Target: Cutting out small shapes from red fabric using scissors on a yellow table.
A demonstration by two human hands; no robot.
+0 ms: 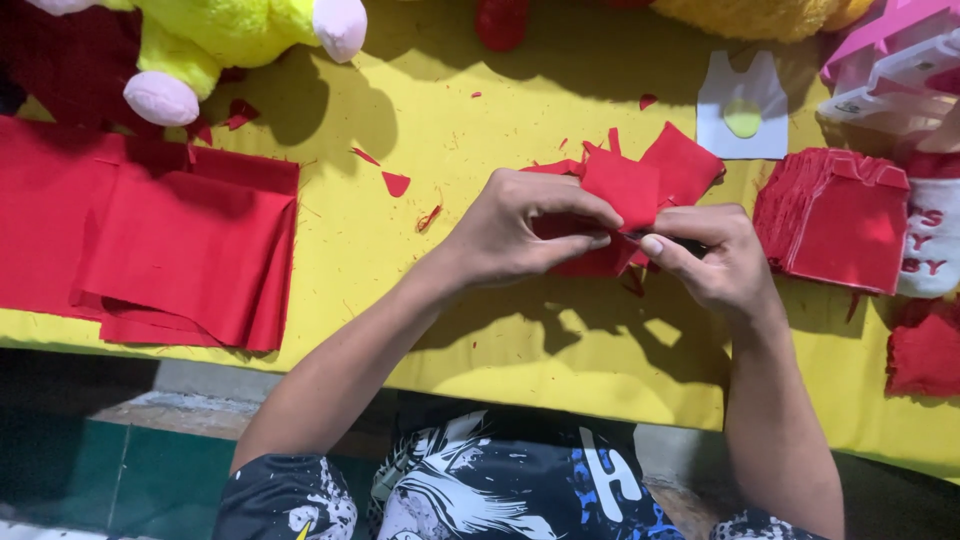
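The desk (440,90), covered in bright yellow cloth, fills most of my view. On its far left lies a broad stack of folded red fabric sheets (180,245), reaching the near edge. At the top left sits a yellow plush toy with pale pink paws (230,40), its shadow falling across the cloth. On the right stands a thick pile of cut red fabric pieces, vest-shaped (835,215), and behind it a white vest-shaped paper pattern with a yellow round spot (742,108). A pink and white plastic thing (890,60) shows at the top right corner; I cannot tell what it is. A white cloth with red letters (935,240) lies at the right edge.

In the middle, above the desk, I hold a small bunch of red cut fabric pieces (625,185), flat squarish scraps fanned out behind my fingers. My left hand (520,230) has its grip closed on the bunch, thumb and fingers pinching its lower left. My right hand (715,260) pinches the same bunch from the right, thumb pressed on top. Something dark shows between my right fingers; I cannot tell what. Tiny red fabric snippets (396,183) lie scattered on the cloth nearby.
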